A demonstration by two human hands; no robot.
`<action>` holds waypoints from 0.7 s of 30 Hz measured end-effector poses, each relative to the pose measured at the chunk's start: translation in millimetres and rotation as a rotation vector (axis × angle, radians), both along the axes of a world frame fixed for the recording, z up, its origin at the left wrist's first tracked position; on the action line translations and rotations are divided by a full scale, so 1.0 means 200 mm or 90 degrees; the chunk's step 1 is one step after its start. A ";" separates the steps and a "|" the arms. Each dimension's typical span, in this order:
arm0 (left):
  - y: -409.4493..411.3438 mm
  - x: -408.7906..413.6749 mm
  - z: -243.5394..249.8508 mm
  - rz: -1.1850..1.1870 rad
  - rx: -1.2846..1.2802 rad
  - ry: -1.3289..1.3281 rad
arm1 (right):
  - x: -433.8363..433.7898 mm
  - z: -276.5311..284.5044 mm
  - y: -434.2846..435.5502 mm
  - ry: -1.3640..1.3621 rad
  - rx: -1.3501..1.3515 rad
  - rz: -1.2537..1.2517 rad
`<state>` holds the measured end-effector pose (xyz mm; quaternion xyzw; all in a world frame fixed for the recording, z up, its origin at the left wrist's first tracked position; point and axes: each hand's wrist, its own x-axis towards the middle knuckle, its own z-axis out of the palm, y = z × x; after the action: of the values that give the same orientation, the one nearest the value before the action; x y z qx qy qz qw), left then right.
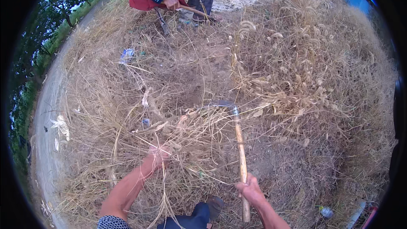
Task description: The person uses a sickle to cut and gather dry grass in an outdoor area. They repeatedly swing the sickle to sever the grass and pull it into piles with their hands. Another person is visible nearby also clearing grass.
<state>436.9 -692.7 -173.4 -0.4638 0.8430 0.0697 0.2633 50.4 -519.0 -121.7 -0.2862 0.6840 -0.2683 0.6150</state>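
Observation:
My right hand (251, 189) is closed around the lower part of the wooden handle of a sickle (241, 152). The sickle's metal blade (221, 103) points left, low over the ground, against dry grass stalks. My left hand (160, 153) is down in a bunch of dry grass (190, 143), left of the handle; stalks cross over its fingers, which are partly hidden and blurred, so its grip cannot be made out. Uncut dry grass with bristly seed heads (299, 79) stands to the right of the blade.
A co-worker in a red vest (140, 0) bends at the top, a hand (171, 2) on a wooden-handled tool (197, 11). A dirt path (47, 133) runs along the left. Scraps of plastic (127, 56) lie in the grass. My shoe (215, 206) is at the bottom, and a crumpled bottle (326, 211) lies lower right.

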 end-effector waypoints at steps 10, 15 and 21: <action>0.06 0.00 -0.05 -0.006 -0.038 0.017 | 0.28 0.06 -0.24 -0.054 -0.027 0.021; 0.05 -0.02 0.00 -0.082 -0.107 0.095 | 0.40 0.03 -0.15 0.050 0.004 0.458; -0.12 -0.01 0.08 -0.027 -0.230 0.146 | 0.36 0.02 -0.15 0.089 0.007 0.432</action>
<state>435.6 -716.9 -156.9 -0.4745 0.8759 -0.0355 0.0796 123.4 -548.3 -118.1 -0.5115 0.5918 -0.0242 0.6226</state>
